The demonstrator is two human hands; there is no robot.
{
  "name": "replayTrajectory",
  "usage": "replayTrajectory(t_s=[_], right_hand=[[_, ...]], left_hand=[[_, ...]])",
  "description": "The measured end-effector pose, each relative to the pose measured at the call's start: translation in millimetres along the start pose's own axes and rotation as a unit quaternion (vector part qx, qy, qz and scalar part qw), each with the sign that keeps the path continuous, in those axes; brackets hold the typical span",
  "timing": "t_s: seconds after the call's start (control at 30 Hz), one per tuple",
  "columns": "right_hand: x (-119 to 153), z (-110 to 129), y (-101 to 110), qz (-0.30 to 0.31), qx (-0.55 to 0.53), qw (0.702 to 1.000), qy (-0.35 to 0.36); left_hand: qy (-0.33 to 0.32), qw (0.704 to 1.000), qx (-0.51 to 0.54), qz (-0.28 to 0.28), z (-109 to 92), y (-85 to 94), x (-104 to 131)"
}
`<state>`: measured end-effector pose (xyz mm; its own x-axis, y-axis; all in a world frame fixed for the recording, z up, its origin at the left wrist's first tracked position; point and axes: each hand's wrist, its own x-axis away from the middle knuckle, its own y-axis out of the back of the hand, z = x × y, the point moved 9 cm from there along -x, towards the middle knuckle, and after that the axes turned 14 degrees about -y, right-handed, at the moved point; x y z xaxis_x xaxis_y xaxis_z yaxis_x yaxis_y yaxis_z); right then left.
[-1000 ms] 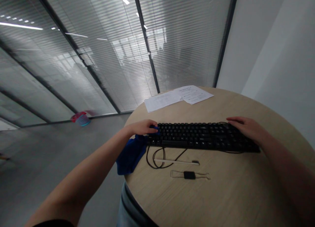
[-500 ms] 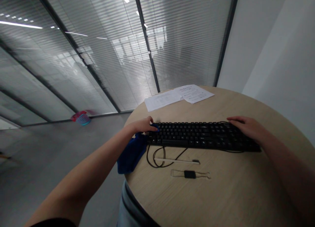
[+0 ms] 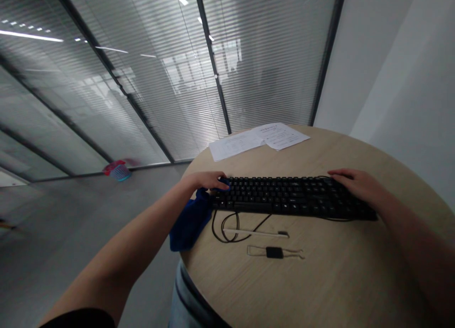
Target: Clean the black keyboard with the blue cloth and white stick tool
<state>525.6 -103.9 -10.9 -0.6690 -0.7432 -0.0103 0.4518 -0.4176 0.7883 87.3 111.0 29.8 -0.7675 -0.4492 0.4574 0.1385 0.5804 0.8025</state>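
Note:
A black keyboard (image 3: 270, 195) lies across the round table. My left hand (image 3: 209, 180) is closed on a blue cloth (image 3: 192, 223), with a part of the cloth under its fingers pressed to the keyboard's far left corner. The rest of that cloth hangs over the table's left edge. At the other end, my right hand (image 3: 360, 188) grips the keyboard's right side, fingers along the back edge. Nearer to me are a coiled black cable (image 3: 214, 228), a thin white stick with a dark brush-like tip (image 3: 256, 232), and a wire keycap puller (image 3: 274, 252) with a black middle.
Printed papers (image 3: 238, 144) lie at the far side of the wooden table (image 3: 320, 280). A red and blue basket (image 3: 119, 171) stands on the floor to the left, by a glass wall with blinds (image 3: 192, 105). A white wall (image 3: 401, 81) rises at right.
My left hand has shifted slightly at the keyboard's far left corner, its raised fingers now flatter over the cloth. My right hand and the keyboard stay in place.

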Motion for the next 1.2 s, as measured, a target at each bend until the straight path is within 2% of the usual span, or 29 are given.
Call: replayTrajectory(t_s=[0.23,0.47,0.67,0.93,1.03,1.2], right_hand=[[5,2,0,0.027,-0.009,0.999,-0.041],[4,3,2,0.011,-0.018,1.000,-0.024],[6,3,0,0.030,-0.006,0.998,-0.048],[5,4,0,0.030,-0.010,0.999,-0.037],[5,3,0,0.030,-0.006,0.999,-0.036],[4,2,2,0.014,-0.010,1.000,-0.019]], left_hand=[[-0.013,1.000,0.003,-0.003,1,0.8,-2],[-0.020,0.999,0.017,-0.025,4,-2.4,0],[-0.046,0.998,0.004,-0.045,-5,2.4,-2],[-0.034,0.998,0.056,-0.018,-9,1.1,5],[-0.041,0.998,0.038,-0.014,-13,2.6,8],[-0.035,0.998,-0.016,-0.041,-19,12.0,6]])
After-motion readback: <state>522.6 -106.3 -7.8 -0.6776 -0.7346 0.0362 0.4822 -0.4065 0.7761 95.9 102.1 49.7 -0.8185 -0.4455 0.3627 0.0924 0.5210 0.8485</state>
